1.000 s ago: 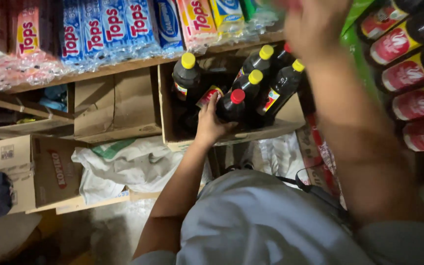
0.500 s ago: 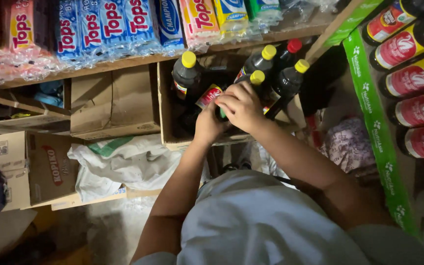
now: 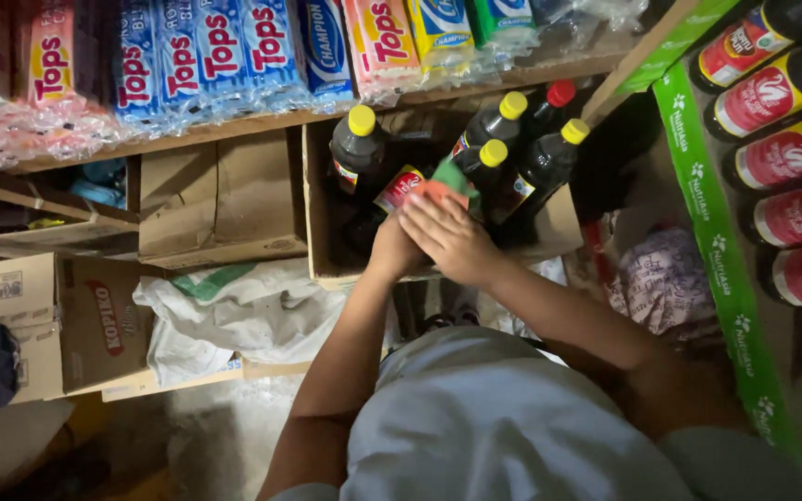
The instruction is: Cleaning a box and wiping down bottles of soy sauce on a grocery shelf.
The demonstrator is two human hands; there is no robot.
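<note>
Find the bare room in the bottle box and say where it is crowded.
Free: the dark gap in the cardboard box between its left wall and the yellow-capped bottle. Crowded: the right half, where capped bottles pack together and both the left hand and right hand press in.

Dark bottles (image 3: 512,172) in the brown box (image 3: 319,213) wear yellow caps, one red; beside the box, a white sack (image 3: 234,315) with green markings.
</note>
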